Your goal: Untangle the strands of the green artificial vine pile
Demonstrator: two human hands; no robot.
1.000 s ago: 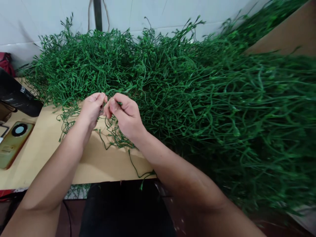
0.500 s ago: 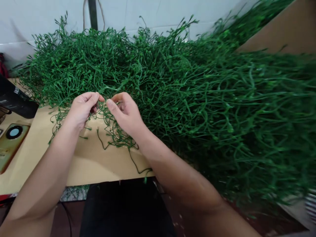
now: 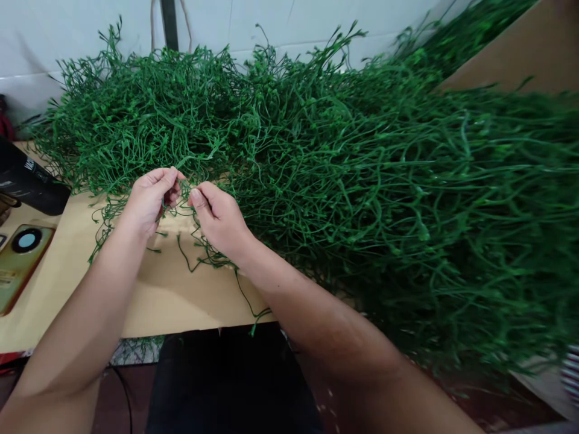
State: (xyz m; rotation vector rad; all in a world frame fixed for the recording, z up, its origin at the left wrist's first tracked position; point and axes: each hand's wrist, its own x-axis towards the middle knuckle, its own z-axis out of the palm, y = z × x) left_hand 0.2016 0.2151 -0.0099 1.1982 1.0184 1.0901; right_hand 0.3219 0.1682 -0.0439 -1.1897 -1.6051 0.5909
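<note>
Fingertip handling of thin green stems [image 3: 316,150] is judged to be in hand, and a light, paired pinch is called for by the next move. The left hand [image 3: 150,194] is pinched at thumb and forefinger, while the right hand [image 3: 221,218], placed between three and four o'clock from it, is curled closed; stems are apparently gripped by both, although the strands are too fine to be distinguished. Around the hands, stems are heaped from ten round to four o'clock, with loose strands [image 3: 212,260] scattered at six upon the desk [image 3: 176,304].
</note>
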